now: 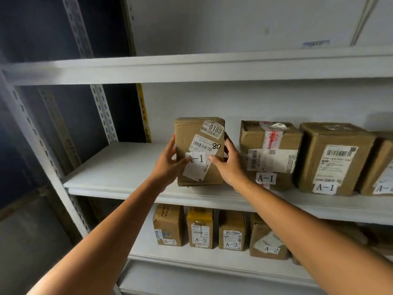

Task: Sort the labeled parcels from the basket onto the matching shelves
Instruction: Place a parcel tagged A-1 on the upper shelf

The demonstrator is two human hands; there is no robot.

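Note:
A brown cardboard parcel (197, 133) with an "A-1" tag stands upright on the middle shelf (110, 167). My left hand (168, 165) grips its left side, thumb on the front label. My right hand (228, 165) grips its right side, thumb on the label too. Other A-1 parcels stand to the right: one with red tape (269, 154) and one larger box (333, 158). The basket is out of view.
The shelf below holds several small A-2 parcels (201, 229). The top shelf (191, 64) runs above. A perforated steel upright (104, 116) borders the left, with bare shelf between it and the held parcel. Another parcel (380, 167) is cut off at the right edge.

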